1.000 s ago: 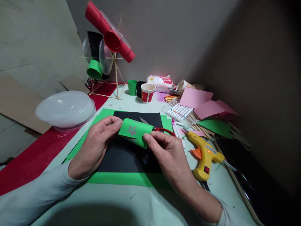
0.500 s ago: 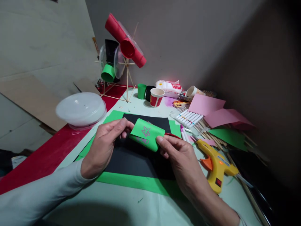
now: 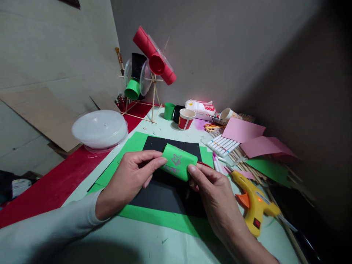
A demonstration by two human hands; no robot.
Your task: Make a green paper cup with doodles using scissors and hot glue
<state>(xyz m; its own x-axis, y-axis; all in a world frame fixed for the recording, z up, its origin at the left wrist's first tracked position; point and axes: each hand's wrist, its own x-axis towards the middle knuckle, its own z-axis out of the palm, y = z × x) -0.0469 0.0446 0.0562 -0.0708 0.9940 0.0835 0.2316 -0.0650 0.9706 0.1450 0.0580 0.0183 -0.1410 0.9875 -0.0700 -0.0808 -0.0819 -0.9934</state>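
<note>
A piece of green paper (image 3: 181, 157) with purple star-like drawings is curled into a roll between my two hands. My left hand (image 3: 132, 176) pinches its left edge between thumb and fingers. At the right end, my right hand (image 3: 211, 187) grips it with the thumb on top. Under the roll lie a black sheet (image 3: 162, 198) and larger green sheets (image 3: 154, 216) on the pale table cover. A thin red thing (image 3: 205, 165) shows just beyond my right fingers, mostly hidden.
To the right lies a yellow glue gun (image 3: 255, 201), near markers (image 3: 222, 143) and pink paper (image 3: 243, 129). A paper cup (image 3: 186, 119) stands behind. Clear plastic lids (image 3: 100, 128) are stacked at left. Farther back rises a stick frame (image 3: 154, 99) carrying red paper tubes (image 3: 155, 55).
My left hand has shifted its grip, with its thumb now on the roll's left edge. The camera view has tilted slightly, so the scene sits lower and further right.
</note>
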